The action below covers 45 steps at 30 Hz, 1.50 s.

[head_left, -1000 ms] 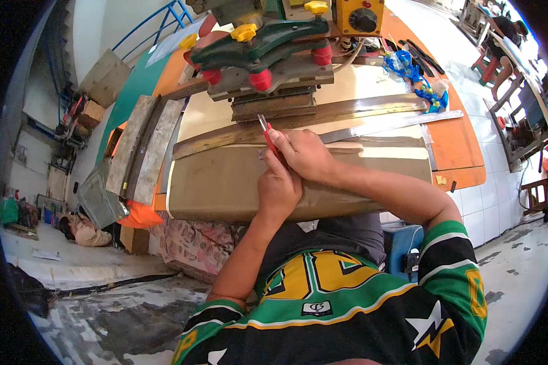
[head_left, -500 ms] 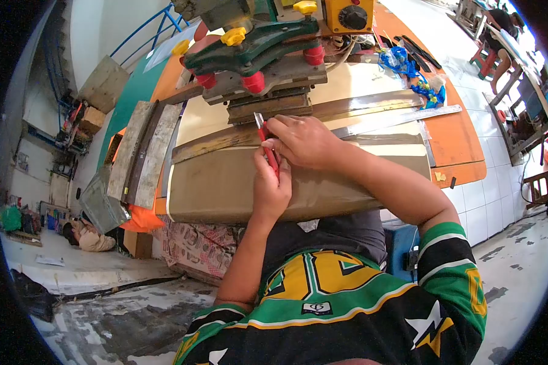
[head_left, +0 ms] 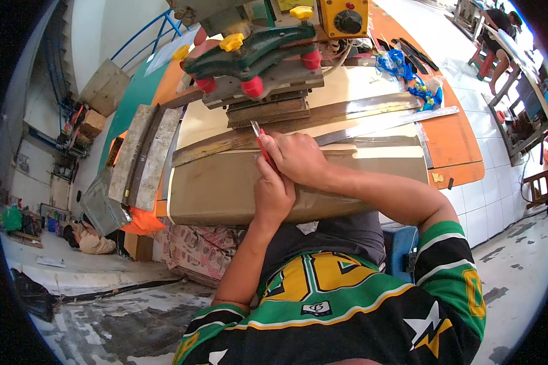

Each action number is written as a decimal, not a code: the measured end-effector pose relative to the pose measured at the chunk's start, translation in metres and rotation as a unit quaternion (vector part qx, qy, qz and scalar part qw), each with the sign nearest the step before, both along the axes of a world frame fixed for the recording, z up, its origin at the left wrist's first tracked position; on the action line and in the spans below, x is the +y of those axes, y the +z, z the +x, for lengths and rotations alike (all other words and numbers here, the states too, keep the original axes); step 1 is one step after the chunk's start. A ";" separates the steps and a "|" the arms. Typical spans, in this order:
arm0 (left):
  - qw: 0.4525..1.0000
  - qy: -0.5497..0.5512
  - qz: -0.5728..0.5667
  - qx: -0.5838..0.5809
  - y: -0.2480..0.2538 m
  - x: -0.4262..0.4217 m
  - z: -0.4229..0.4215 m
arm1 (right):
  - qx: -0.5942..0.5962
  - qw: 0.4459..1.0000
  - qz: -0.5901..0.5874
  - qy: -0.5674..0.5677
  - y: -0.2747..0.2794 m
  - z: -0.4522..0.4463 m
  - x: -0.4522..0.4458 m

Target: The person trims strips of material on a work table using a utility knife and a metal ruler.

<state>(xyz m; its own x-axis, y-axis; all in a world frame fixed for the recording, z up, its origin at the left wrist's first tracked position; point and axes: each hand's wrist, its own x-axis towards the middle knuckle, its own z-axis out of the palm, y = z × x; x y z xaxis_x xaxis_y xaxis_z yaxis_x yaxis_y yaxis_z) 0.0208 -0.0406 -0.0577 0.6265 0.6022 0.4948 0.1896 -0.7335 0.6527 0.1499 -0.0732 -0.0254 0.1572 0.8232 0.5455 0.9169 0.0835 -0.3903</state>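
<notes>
A red cutter (head_left: 262, 146) with a metal tip is held between my two hands, its tip pointing up and away from me. Lower down, my left hand (head_left: 273, 196) is closed round its handle end. My right hand (head_left: 298, 157) lies against the left, fingers closed on the red body. Beneath both hands is a brown covered board (head_left: 216, 188). Just beyond the tip stands the metal block (head_left: 268, 112) under the green press (head_left: 249, 55). A steel ruler (head_left: 396, 123) and a long worn bar (head_left: 219, 143) lie across the board.
Wood and metal bars (head_left: 141, 155) rest at the table's left edge. Blue plastic wrapping (head_left: 399, 64) lies at the back right, near a yellow control box (head_left: 346, 18). One person (head_left: 499, 24) sits far right; another (head_left: 90, 237) is low at the left.
My right hand has shifted its hold on the red cutter, moving down against the left hand. My left hand's fingers have closed further round the handle.
</notes>
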 end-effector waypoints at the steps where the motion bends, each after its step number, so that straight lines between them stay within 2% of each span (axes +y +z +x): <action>1: 1.000 0.000 -0.001 0.002 -0.001 -0.001 0.000 | 0.055 0.998 0.027 0.002 -0.004 -0.001 0.001; 2: 0.999 0.006 -0.032 0.013 -0.002 -0.003 0.000 | 0.058 0.998 0.026 0.001 -0.008 0.000 0.003; 4: 0.998 0.008 -0.062 0.025 -0.001 -0.006 0.000 | 0.188 0.981 -0.034 0.037 0.001 0.001 0.002; 5: 0.994 0.023 -0.095 0.051 0.002 -0.006 0.001 | 0.187 0.981 -0.032 0.035 0.004 0.004 0.000; 7: 0.988 0.039 -0.125 0.076 0.009 -0.005 0.000 | 0.168 0.983 -0.049 0.053 0.009 0.009 -0.003; 11: 0.992 0.003 -0.129 0.004 0.006 0.002 0.000 | 0.099 0.990 -0.099 0.005 0.016 0.026 -0.001; 13: 0.992 -0.009 -0.118 -0.031 0.006 0.003 0.000 | -0.005 0.994 0.038 0.107 0.010 0.036 0.003; 15: 0.981 -0.009 -0.195 0.009 0.010 0.003 -0.002 | -0.023 0.990 0.045 0.128 0.006 0.043 0.010; 16: 0.980 -0.006 -0.197 0.009 0.006 0.005 -0.002 | -0.043 0.987 0.054 0.147 0.005 0.043 0.011; 17: 0.994 0.004 -0.113 0.014 0.001 0.007 0.000 | -0.042 0.986 0.053 0.150 0.003 0.043 0.011; 19: 0.999 0.015 -0.026 0.019 0.000 0.006 0.001 | -0.045 0.987 0.031 0.149 0.003 0.040 0.012; 20: 0.999 0.022 -0.019 0.023 0.002 0.004 0.002 | -0.047 0.987 0.031 0.150 0.004 0.038 0.011; 22: 0.999 0.030 -0.011 0.026 0.007 -0.001 0.002 | 0.024 0.995 -0.059 0.080 0.008 0.027 0.006; 23: 0.997 0.038 -0.042 0.053 0.009 -0.003 0.002 | 0.022 0.995 -0.058 0.080 0.006 0.022 0.005; 25: 0.993 0.046 -0.074 0.080 0.017 -0.007 0.003 | 0.119 0.991 -0.061 0.026 0.001 0.011 0.006; 27: 0.966 0.087 -0.144 0.196 0.025 -0.011 0.004 | 0.131 0.990 -0.043 0.027 -0.001 0.009 0.006; 29: 0.967 0.090 -0.139 0.193 0.021 -0.011 0.004 | 0.230 0.968 -0.101 0.021 0.001 0.008 0.007; 31: 0.968 0.087 -0.131 0.193 0.014 -0.010 0.003 | 0.264 0.956 -0.122 0.027 0.000 0.010 0.009; 33: 0.994 0.055 -0.067 0.059 0.005 -0.006 0.005 | 0.294 0.945 -0.138 0.031 0.005 0.015 0.006; 35: 0.997 0.032 -0.062 0.028 0.001 0.001 0.003 | 0.153 0.980 -0.124 0.033 0.014 0.018 0.001; 36: 0.998 0.012 -0.061 -0.003 -0.002 0.005 0.001 | 0.153 0.980 -0.121 0.031 0.014 0.020 0.001; 37: 0.998 0.009 -0.058 -0.003 -0.008 0.011 0.000 | 0.097 0.993 -0.060 0.039 0.013 0.022 0.000; 38: 0.993 -0.008 -0.117 -0.028 -0.016 0.016 -0.001 | 0.040 0.998 0.001 0.046 0.010 0.024 0.001; 39: 0.983 -0.025 -0.176 -0.051 -0.015 0.017 0.000 | 0.040 0.998 0.002 0.042 0.007 0.027 0.003; 40: 0.975 -0.051 -0.206 -0.067 -0.015 0.015 0.000 | 0.007 0.995 0.054 0.078 0.005 0.032 0.008; 41: 0.974 -0.053 -0.208 -0.066 -0.014 0.013 -0.001 | -0.025 0.987 0.105 0.116 0.001 0.035 0.011; 45: 0.983 -0.051 -0.173 -0.035 -0.007 0.008 -0.002 | -0.065 0.987 0.084 0.118 -0.003 0.035 0.012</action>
<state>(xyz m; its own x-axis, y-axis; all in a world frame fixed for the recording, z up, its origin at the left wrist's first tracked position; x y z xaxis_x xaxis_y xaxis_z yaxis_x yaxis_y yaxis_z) 0.0185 -0.0326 -0.0645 0.6640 0.6782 0.3149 0.0729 -0.4779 0.8754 0.1854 -0.0615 -0.0284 -0.1089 0.7247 0.6804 0.9052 0.3552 -0.2334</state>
